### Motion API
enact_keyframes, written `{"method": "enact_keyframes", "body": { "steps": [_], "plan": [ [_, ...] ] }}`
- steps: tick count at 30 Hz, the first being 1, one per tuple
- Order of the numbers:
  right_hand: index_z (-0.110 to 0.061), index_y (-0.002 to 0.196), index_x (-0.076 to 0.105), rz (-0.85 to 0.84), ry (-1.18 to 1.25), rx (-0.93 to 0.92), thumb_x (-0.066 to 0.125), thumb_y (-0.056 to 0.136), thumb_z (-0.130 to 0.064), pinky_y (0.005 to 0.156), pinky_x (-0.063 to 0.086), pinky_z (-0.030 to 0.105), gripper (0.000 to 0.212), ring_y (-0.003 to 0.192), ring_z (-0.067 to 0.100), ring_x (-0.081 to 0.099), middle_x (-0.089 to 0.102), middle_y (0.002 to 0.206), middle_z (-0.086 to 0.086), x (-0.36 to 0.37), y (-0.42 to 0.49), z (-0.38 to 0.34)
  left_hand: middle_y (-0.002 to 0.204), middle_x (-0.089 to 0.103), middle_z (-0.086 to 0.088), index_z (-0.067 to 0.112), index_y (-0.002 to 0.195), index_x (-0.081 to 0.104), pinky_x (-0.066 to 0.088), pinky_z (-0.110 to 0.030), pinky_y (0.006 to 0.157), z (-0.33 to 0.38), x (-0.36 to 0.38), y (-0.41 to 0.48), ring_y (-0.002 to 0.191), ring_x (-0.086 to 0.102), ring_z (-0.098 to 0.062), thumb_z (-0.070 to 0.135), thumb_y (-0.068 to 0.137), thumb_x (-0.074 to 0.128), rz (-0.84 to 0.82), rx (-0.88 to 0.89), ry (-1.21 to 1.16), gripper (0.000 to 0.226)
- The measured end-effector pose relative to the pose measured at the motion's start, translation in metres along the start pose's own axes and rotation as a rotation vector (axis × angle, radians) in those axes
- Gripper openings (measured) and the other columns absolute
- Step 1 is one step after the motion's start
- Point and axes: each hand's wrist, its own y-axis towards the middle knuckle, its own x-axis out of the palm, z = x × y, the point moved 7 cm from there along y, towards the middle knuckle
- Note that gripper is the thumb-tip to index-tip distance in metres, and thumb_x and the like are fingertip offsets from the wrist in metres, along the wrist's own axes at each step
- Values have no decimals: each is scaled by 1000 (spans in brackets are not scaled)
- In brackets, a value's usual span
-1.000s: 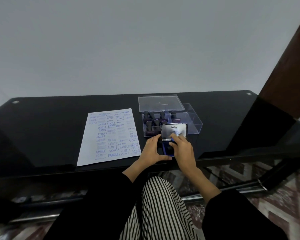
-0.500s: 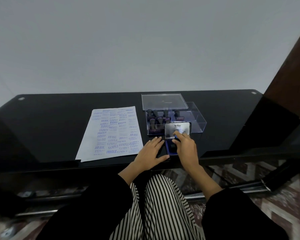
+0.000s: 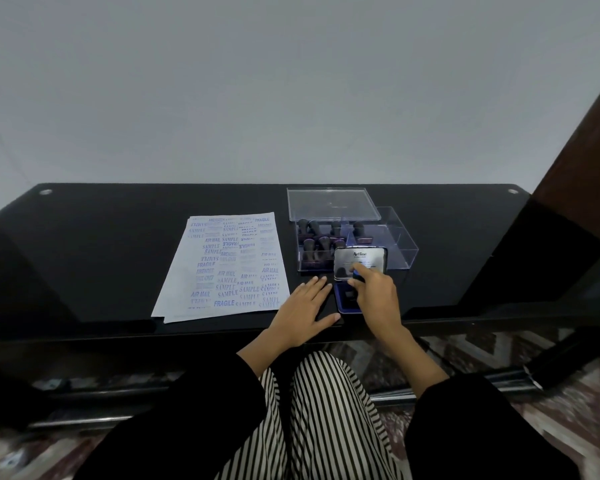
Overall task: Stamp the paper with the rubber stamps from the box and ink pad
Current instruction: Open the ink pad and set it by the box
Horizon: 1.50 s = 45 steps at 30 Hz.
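A white paper (image 3: 222, 268) covered with blue stamp prints lies on the black glass table (image 3: 101, 244). A clear plastic box (image 3: 352, 244) right of it holds several dark rubber stamps, and its lid (image 3: 329, 204) rests behind. The blue ink pad (image 3: 343, 304) sits in front of the box with its silver lid (image 3: 359, 261) raised. My right hand (image 3: 378, 299) is over the pad, fingers closed around a dark stamp (image 3: 350, 293) that rests on the ink, index finger reaching toward the lid. My left hand (image 3: 303, 306) lies flat on the table just left of the pad, holding nothing.
The table's front edge runs just below my hands. A brown wooden post (image 3: 582, 161) stands at the right end. A grey wall (image 3: 291, 81) is behind the table. My striped trousers (image 3: 326, 417) and a patterned floor show below.
My left hand has let go of the ink pad's side and now lies flat on the table. My right hand stays over the pad.
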Motion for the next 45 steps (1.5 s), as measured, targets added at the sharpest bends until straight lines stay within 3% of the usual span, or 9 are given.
{"method": "enact_keyframes", "body": {
  "steps": [6,16,23,28,30,33,37,42,45],
  "plan": [
    [-5,120,60,129,119,-52,56,90,-3,76,51,35,30,91,27,63,64,103,16,-3,-21,0,159,9,-3,13,150,15,3,-31,121,0,1,1,147,3,-15,51,95,35,-10,-2,-5,70],
    [-10,111,60,5,22,-1,53,93,-7,75,50,33,20,92,25,63,64,99,13,-1,-2,0,159,7,-4,12,150,13,2,-31,120,-1,2,2,147,1,-16,50,95,35,-33,0,-6,70],
    [-4,116,62,113,133,-32,57,89,-2,78,53,39,27,90,27,63,65,100,15,-4,-20,0,159,7,-4,12,150,13,2,-32,120,0,1,2,147,1,-16,51,95,35,-40,0,0,70],
    [-7,119,60,89,101,-18,56,91,-6,78,52,37,29,91,27,63,64,103,14,-2,-16,1,159,7,-4,12,150,14,2,-32,120,-1,1,3,147,1,-16,50,96,35,-54,-8,-1,70],
    [-8,119,59,59,71,-4,54,92,-8,79,52,37,28,93,26,62,64,103,14,-2,-11,0,158,10,-4,12,149,17,3,-32,120,1,-1,3,147,4,-17,48,96,37,-47,-10,-22,67],
    [-8,116,60,48,54,-2,54,92,-9,77,52,39,25,91,28,62,64,100,15,-2,-9,-1,153,27,-4,11,143,34,5,-29,118,-1,-13,-2,144,18,-17,40,97,38,112,-2,-19,54],
    [-8,114,60,44,57,7,53,93,-11,78,53,42,22,91,29,62,63,100,14,-2,-9,1,147,33,-2,12,139,37,11,-36,120,-19,-27,-16,140,25,-17,37,95,40,310,-178,22,50],
    [-8,115,60,43,93,13,53,93,-9,80,53,43,23,94,29,62,63,103,14,-2,-10,1,157,11,-10,5,147,13,3,-38,120,-47,-27,-24,146,6,-23,34,99,31,242,-475,-13,59],
    [-8,115,61,49,95,13,54,92,-8,78,53,40,24,93,29,62,63,101,14,-3,-11,1,157,12,-11,3,147,12,4,-37,121,-49,-26,-20,146,7,-22,26,100,29,192,-485,-48,55]
  ]
}}
